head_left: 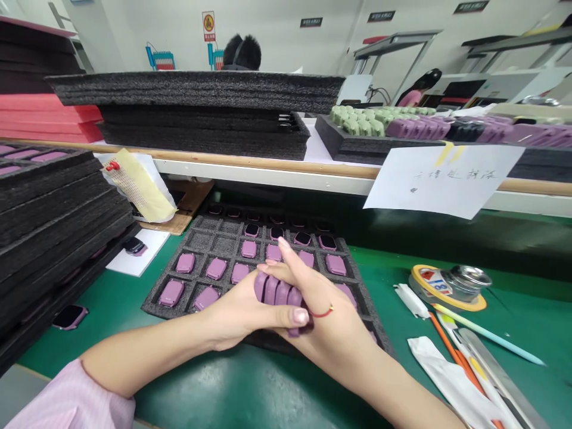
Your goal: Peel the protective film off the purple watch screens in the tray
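My left hand [239, 313] and my right hand [313, 316] meet over a black foam tray [199, 241], gripping a stack of purple watches [273, 292] held on edge between them. My left thumb lies across the stack's near side, and my right fingers reach over its far side. Purple watches [217, 268] sit singly in the tray's square compartments, and the farther rows show dark screens. My hands hide the tray's middle. A red string bracelet [322, 312] circles my right wrist.
Tall stacks of black foam trays [53, 214] stand at left, and loose watches lie beside them. A shelf above holds more foam trays and a paper sign [442, 179]. At right lie a tape roll [447, 292], pens and a metal ruler [496, 369]. A person's head [241, 52] shows beyond.
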{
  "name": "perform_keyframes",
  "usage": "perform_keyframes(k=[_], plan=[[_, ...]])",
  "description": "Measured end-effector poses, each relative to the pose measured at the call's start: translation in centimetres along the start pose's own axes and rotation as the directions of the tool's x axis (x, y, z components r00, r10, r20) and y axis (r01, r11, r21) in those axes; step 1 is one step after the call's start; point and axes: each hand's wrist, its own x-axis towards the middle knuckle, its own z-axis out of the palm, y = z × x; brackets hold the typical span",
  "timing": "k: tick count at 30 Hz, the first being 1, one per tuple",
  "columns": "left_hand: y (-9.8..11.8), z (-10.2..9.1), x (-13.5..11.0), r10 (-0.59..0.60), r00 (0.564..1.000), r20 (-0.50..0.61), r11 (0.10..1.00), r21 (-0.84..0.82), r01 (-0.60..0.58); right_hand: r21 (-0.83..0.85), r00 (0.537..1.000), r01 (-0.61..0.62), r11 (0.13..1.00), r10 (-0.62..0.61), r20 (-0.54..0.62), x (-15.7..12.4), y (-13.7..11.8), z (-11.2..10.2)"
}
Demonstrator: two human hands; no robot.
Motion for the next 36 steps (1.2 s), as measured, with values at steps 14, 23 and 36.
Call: perform_keyframes(k=[14,23,36], plan=[[-0.8,-1.3,0.5,-0.032,0.989,0.147,0.941,-0.329,0.080,0.077,0.990,0.022,0.997,-0.011,-0.140,1.0,-1.2,-3.4],[-0.8,-1.4,0.5,0.066,0.947,0.314,0.920,-0.386,0.063,0.157,0.976,-0.022,0.987,0.055,-0.210,0.4,-1.5,-3.5],[-0.8,-1.3,0.4,0.110,0.933,0.342,0.910,-0.412,0.043,-0.038,0.970,0.108,0.993,-0.114,-0.215,-1.5,-2.0,-4.3]])
